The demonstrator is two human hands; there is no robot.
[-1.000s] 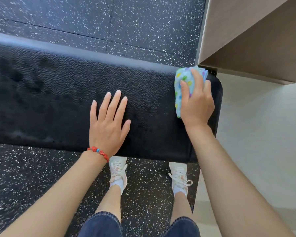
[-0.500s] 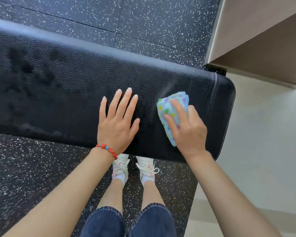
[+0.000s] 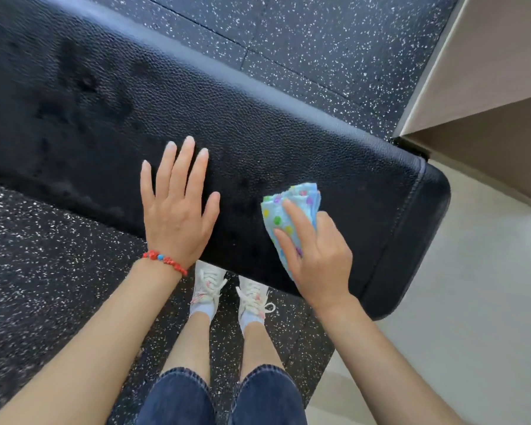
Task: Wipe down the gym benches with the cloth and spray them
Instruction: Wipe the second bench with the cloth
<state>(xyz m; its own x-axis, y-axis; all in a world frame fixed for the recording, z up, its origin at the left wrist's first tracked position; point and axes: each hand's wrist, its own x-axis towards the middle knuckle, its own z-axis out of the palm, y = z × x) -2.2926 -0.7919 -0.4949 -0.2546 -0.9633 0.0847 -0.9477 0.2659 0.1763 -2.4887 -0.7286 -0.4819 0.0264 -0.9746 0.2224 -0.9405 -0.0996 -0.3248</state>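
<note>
A black padded gym bench (image 3: 288, 139) runs from the upper left to the right, where its rounded end sits. Damp dark patches mark its left part. My right hand (image 3: 318, 256) presses a folded light-blue cloth with coloured dots (image 3: 284, 210) onto the pad near the bench's near edge, a little short of its right end. My left hand (image 3: 178, 207) lies flat on the pad with its fingers spread, just left of the cloth, a red bead bracelet on the wrist. No spray bottle is in view.
Black speckled rubber flooring (image 3: 319, 41) surrounds the bench. A beige wall or cabinet corner (image 3: 488, 87) stands close to the bench's right end, with pale smooth floor (image 3: 472, 302) beyond. My feet in white sneakers (image 3: 230, 289) stand under the near edge.
My right hand has drawn the cloth from the far right end of the pad back toward me and leftward. The left hand has stayed flat on the bench. The view has tilted.
</note>
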